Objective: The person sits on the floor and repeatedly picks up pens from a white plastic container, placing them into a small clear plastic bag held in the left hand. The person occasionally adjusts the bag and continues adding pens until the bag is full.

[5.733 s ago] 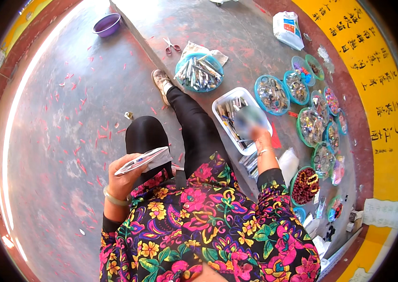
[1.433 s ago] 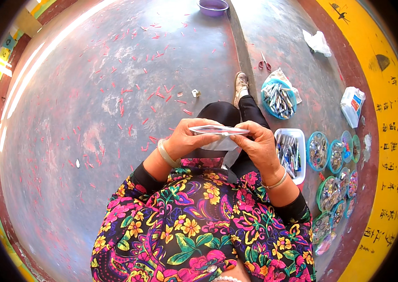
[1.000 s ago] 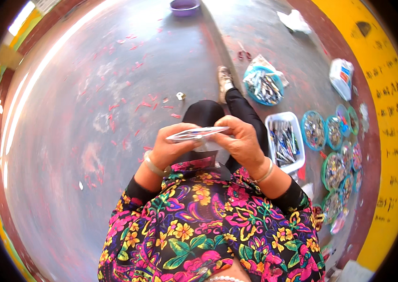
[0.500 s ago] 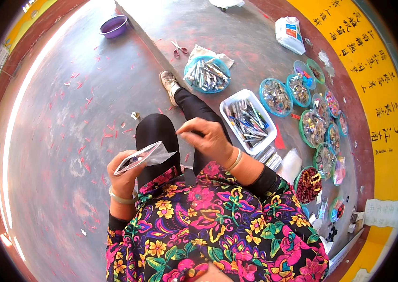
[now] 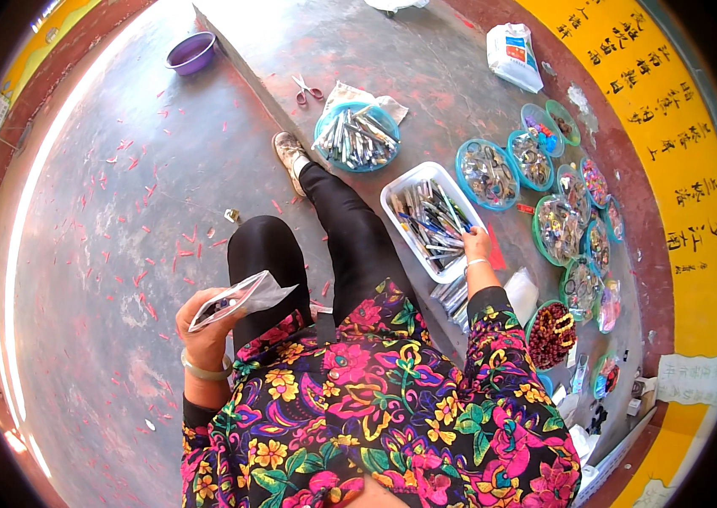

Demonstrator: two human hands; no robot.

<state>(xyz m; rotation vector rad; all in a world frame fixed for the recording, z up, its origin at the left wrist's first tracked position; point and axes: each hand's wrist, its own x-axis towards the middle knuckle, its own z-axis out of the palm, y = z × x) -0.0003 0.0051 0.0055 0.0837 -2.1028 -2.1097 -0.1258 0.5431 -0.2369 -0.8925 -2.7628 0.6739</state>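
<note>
My left hand (image 5: 202,326) is closed round a clear plastic bag (image 5: 263,294) above my left knee. The bag's mouth gapes, and a few small dark and white items (image 5: 221,305) show inside, too small to name. My right hand (image 5: 477,245) reaches over the right rim of a white plastic tray (image 5: 392,180) on the floor. Several pens (image 5: 430,212) lie heaped in that tray. The right fingers are bunched together against the pens at the rim; what is between them, if anything, is hidden.
A blue basket (image 5: 392,161) of pens stands beyond my outstretched foot, near red-handled scissors (image 5: 307,91). Several round baskets (image 5: 487,175) of small goods cluster at the right. Clear packets (image 5: 453,298) lie below the tray. A purple basin (image 5: 191,54) sits far left.
My right hand has gone from beside the bag, over to the right, down to the white tray's edge. The left hand keeps its hold on the bag. The view has shifted slightly.
</note>
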